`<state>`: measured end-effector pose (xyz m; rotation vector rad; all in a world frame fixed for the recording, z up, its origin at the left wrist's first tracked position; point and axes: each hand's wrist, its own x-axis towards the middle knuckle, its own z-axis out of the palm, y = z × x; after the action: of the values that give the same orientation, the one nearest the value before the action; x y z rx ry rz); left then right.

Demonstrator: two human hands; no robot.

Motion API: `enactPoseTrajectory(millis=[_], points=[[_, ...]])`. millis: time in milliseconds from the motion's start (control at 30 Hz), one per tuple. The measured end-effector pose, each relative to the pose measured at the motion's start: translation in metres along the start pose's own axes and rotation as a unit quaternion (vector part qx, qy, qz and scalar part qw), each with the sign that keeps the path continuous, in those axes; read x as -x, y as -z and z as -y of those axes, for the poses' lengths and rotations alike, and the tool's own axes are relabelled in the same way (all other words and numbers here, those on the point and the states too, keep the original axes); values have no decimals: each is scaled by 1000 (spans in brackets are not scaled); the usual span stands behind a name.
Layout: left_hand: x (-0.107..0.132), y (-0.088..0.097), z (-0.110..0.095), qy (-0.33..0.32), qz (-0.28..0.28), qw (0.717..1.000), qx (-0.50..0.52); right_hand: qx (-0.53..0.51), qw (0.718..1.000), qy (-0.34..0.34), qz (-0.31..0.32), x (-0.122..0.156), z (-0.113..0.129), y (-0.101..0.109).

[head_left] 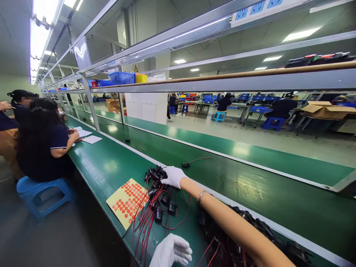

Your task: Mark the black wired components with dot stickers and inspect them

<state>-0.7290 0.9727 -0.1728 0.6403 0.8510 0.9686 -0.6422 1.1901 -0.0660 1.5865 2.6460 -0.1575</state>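
Observation:
My right hand (172, 177), in a white glove, reaches over the far end of a pile of black cylindrical parts (158, 214) with thin red and black wires. Its fingers are bent down on the black parts, and their tips are partly hidden. My left hand (171, 251), also gloved, is near the bench's front edge, palm turned sideways, with loosely curved fingers and nothing in them. Loose red wires (146, 237) trail from the pile toward the front edge. Left of the pile lies a yellowish sheet (129, 202) of round red stickers, its right edge partly under the wires.
More black wired parts (222, 241) are heaped under my right forearm. A metal rail (250, 215) separates the green bench (111, 163) from a lower green strip, where a single black wired part (185, 165) lies. A co-worker (41, 141) sits left on a blue stool (44, 196).

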Motion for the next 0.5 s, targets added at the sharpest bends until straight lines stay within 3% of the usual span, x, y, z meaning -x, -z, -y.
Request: enactPoseTrajectory(millis=[133,267,400,500], points=[[2,1,-10,-13,-31,999,-19,0,1000,3,-4,-7,34,-10],[10,18,-39,-64,-73,994,-47,-33,998,9,-54,4,31,-4],[25,28,-76,-161,-134,975,-68,-100,980,49,-162,45,12,10],[37,20,-96,-238,-173,951,-90,-154,956,89,-233,92,5,10]])
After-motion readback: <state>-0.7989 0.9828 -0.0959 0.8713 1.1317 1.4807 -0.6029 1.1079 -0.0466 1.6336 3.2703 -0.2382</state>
